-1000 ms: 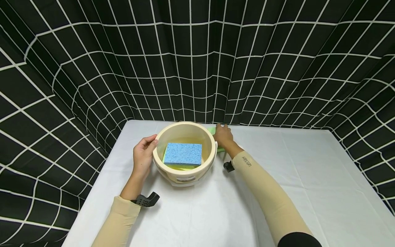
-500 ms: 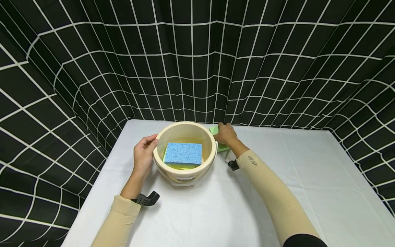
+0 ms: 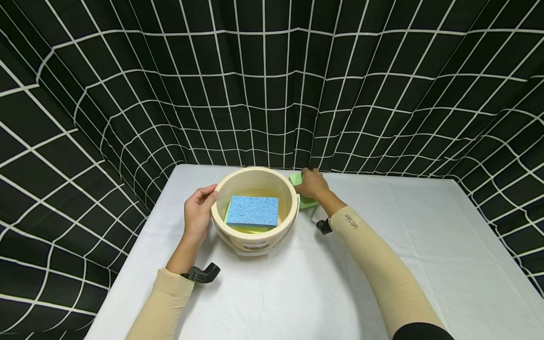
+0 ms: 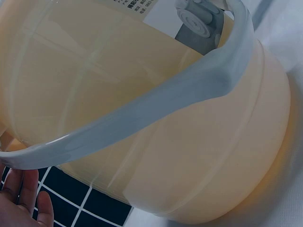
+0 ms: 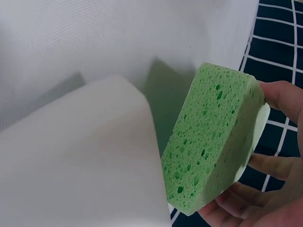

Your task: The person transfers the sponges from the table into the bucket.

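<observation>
A cream bucket (image 3: 255,238) stands on the table, holding yellowish liquid with a blue sponge (image 3: 252,211) in it. My left hand (image 3: 197,210) grips the bucket's left rim, thumb over the edge. In the left wrist view, fingers (image 4: 28,189) show beside the bucket's outer wall and its pale handle (image 4: 142,109). Just right of the bucket, my right hand (image 3: 313,185) holds a green sponge (image 5: 208,132) between thumb and fingers. From the head, only parts of the green sponge (image 3: 308,202) show around that hand.
A smooth white object (image 5: 85,161) with a rounded corner sits close to the green sponge; its kind is unclear. White cloth covers the table (image 3: 425,236). A black curtain with white grid lines (image 3: 263,85) hangs behind and at both sides.
My right hand has shifted slightly right, away from the bucket, and more of the green sponge shows. The left hand and the bucket have hardly moved.
</observation>
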Demonstrator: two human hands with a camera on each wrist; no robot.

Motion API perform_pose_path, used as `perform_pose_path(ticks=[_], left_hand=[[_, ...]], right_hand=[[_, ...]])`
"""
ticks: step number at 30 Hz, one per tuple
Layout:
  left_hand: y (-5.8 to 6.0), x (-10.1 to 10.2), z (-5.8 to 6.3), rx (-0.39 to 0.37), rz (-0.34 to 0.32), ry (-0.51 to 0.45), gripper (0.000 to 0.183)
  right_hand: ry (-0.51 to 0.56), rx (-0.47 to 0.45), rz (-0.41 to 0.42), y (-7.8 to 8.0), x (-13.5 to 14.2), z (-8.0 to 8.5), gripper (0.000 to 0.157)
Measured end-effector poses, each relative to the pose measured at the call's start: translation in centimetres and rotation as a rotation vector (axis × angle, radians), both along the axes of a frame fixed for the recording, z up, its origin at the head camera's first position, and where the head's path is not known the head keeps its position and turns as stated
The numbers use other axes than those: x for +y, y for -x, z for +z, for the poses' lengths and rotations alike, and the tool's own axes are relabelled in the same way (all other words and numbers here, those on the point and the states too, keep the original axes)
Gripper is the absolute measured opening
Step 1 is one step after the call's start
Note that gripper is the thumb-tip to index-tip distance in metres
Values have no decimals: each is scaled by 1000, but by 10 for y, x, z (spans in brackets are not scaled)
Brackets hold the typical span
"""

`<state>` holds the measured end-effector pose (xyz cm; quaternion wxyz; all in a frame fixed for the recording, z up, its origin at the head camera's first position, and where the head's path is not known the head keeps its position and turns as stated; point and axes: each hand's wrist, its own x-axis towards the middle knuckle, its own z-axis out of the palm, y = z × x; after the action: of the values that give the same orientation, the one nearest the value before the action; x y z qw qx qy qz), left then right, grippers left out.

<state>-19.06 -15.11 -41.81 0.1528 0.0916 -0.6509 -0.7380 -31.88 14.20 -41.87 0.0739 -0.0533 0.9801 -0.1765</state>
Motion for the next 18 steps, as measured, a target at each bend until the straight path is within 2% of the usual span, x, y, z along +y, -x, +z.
perform_pose_path(ticks=[18], left_hand=[[0, 1, 0, 1, 9, 2, 29]], right_hand=[[33, 8, 7, 0, 9, 11, 81]])
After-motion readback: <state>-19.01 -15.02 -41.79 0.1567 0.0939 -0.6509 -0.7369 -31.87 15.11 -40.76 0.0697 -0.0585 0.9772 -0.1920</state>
